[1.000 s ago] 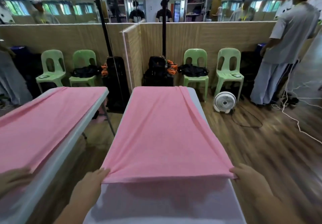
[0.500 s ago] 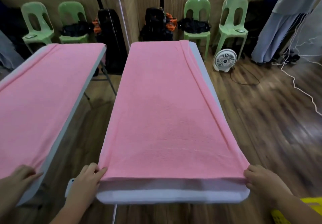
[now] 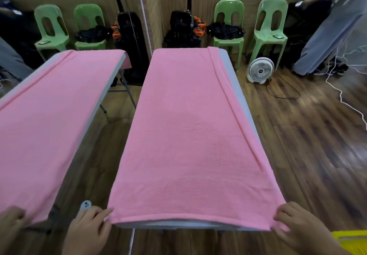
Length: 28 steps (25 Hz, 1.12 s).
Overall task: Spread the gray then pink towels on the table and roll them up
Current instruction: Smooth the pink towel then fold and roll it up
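Pink towel (image 3: 190,135): spread flat along the desk, centre of the frame, near edge hanging just over the desk's near end; a long fold runs down its right side.
Left hand (image 3: 89,229): lower left of centre, fingers pinching the towel's near left corner.
Right hand (image 3: 297,227): lower right, fingers closed on the near right corner.
Desk (image 3: 232,76): long, grey-white, narrow; a bare strip shows along the right edge, toward the far end.
Mirror (image 3: 59,6): left half of the frame, repeating the desk, the towel and a hand at lower left.
Floor (image 3: 297,135): dark wood planks, white cords trailing at the right edge.
Fan (image 3: 260,70): small, white, on the floor right of the desk's far end.
Chairs (image 3: 228,22): green plastic, against the tan partition at the top; a black bag lies on one.
Bystander (image 3: 333,26): upper right, in grey clothing.
Yellow object (image 3: 351,240): lower right corner, cut off by the frame.
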{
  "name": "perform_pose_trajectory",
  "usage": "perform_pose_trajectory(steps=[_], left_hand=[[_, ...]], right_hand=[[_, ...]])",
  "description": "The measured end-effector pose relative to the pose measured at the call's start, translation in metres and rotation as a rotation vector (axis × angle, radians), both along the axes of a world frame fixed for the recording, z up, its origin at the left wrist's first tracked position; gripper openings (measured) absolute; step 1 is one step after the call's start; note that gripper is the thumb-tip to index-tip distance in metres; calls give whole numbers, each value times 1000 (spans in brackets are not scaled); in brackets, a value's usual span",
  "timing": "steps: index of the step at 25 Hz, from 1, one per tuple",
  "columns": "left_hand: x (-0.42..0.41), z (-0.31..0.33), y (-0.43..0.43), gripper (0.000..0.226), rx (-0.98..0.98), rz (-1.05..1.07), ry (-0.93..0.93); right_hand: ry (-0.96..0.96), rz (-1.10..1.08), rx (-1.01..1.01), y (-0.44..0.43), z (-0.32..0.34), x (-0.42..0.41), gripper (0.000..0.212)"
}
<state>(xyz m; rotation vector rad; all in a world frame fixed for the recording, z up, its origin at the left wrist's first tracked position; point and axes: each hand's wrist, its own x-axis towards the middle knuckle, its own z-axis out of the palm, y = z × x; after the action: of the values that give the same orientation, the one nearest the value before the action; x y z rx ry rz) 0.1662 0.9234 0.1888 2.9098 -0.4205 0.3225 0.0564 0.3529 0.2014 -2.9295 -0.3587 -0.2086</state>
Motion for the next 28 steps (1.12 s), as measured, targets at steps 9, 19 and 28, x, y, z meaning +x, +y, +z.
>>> perform_pose_trajectory(steps=[9, 19, 28], left_hand=[[118, -51, -195, 63, 141, -226, 255], [85, -66, -125, 70, 139, -189, 315], [120, -36, -156, 62, 61, -224, 318]], right_hand=[[316, -54, -43, 178, -49, 187, 70], [299, -499, -17, -10, -70, 95, 70], [245, -474, 60, 47, -31, 160, 75]])
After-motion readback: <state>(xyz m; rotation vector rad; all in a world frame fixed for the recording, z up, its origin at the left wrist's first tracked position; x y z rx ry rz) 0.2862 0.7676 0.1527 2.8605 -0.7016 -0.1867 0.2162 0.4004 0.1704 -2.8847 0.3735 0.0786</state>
